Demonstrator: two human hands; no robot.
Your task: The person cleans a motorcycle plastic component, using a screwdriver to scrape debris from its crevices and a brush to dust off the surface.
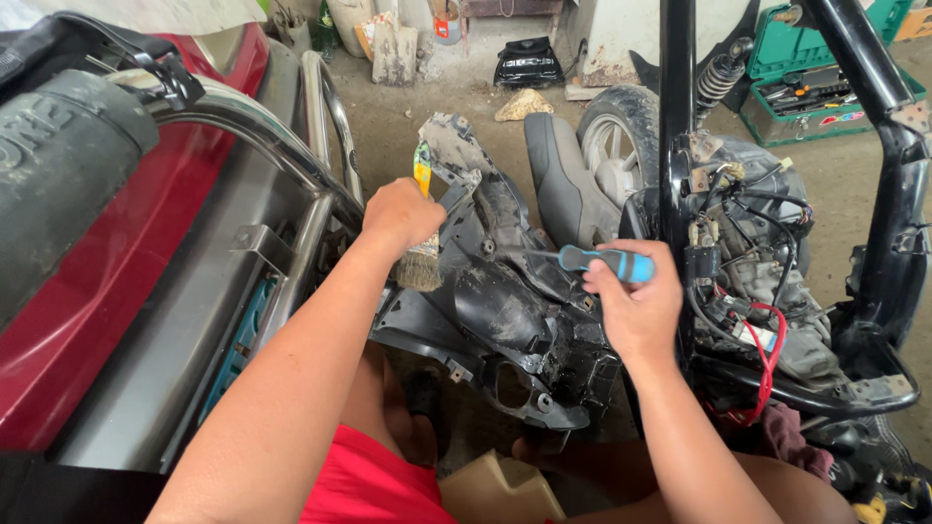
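- The left hand (400, 215) is closed around a paintbrush (420, 228), whose bristles hang just below the fist and touch the dirty black plastic panel (505, 301).
- The right hand (633, 306) grips a blue-handled screwdriver (604, 262), its shaft pointing left onto the same panel.
- Just right of that hand stands a stripped scooter frame (680, 146) with red wires (767, 354).
- Beyond it lies a green toolbox (825, 87).

The panel (505, 311) lies at centre. A scooter (146, 272) stands at nine o'clock, the frame (777, 291) at three, a toolbox (825, 87) at one, a seat (568, 189) behind the panel.
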